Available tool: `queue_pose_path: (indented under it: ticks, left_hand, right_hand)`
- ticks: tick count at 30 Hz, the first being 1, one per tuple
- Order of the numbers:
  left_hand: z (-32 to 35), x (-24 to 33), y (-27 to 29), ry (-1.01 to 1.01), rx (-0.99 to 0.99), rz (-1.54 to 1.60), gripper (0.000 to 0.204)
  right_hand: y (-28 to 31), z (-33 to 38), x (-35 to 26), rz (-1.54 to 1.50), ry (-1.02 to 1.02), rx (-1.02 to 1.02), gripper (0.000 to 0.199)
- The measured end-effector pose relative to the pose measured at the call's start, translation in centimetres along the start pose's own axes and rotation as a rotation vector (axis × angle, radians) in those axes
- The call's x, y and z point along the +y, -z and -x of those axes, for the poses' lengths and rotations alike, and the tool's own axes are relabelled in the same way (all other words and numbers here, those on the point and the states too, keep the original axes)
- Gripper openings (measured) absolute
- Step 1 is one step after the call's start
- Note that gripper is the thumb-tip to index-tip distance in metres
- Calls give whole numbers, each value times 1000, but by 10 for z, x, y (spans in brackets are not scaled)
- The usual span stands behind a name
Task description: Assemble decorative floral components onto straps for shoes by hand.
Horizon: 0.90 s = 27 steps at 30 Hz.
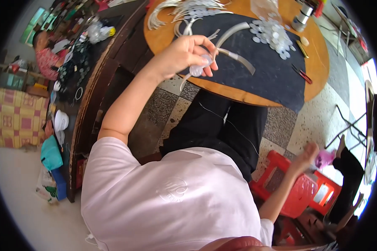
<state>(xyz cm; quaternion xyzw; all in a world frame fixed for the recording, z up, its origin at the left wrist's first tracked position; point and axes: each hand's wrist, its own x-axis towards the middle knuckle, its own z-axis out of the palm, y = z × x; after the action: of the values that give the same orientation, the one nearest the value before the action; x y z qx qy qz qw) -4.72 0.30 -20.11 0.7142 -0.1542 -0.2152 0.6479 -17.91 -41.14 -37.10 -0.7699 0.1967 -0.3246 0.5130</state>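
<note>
- Fingers [205, 40] of the left hand [182, 54] are pinched narrow around translucent discs [196, 70] with pale strips [244, 63], held up over the near edge of the desk [319, 69].
- From this grip one strip runs toward 2 o'clock, another toward 4 and a thin tail toward 7; how they join the discs is hidden by the hand.
- Step in hand, as I judge it: handling discs and strips together as one bunch. The next move seems to call for a steady pinch and the second hand coming to the desk.
- Beneath lies a dark mat [264, 79]; near 3 o'clock from the left hand, a loose pile of discs [273, 38]; at 11, bundled strips [161, 14]; just past 3, red-handled pliers [302, 74].
- Toward 4 or 5 o'clock, well apart, the right hand [306, 158] is blurred beside a pinkish-purple item [324, 159], above a red stool [299, 194]; I cannot tell whether it grips anything.
</note>
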Motion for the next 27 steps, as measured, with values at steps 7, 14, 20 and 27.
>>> queue_pose_path:
  ticks: [7, 14, 20, 27]
  left_hand:
    - [0, 7, -70, -63, -34, -308, 33]
    - [12, -6, -80, -254, -13, -508, 42]
    - [13, -8, -89, -277, -13, -489, 42]
    - [8, -20, -90, -83, -54, -209, 42]
  right_hand:
    - [-127, 36, -157, -753, 68, -638, 6]
    - [-134, 45, -164, -420, 550, -383, 4]
    - [-127, 50, -158, -454, 454, -531, 5]
    - [-124, 53, -158, -907, 55, -762, 1]
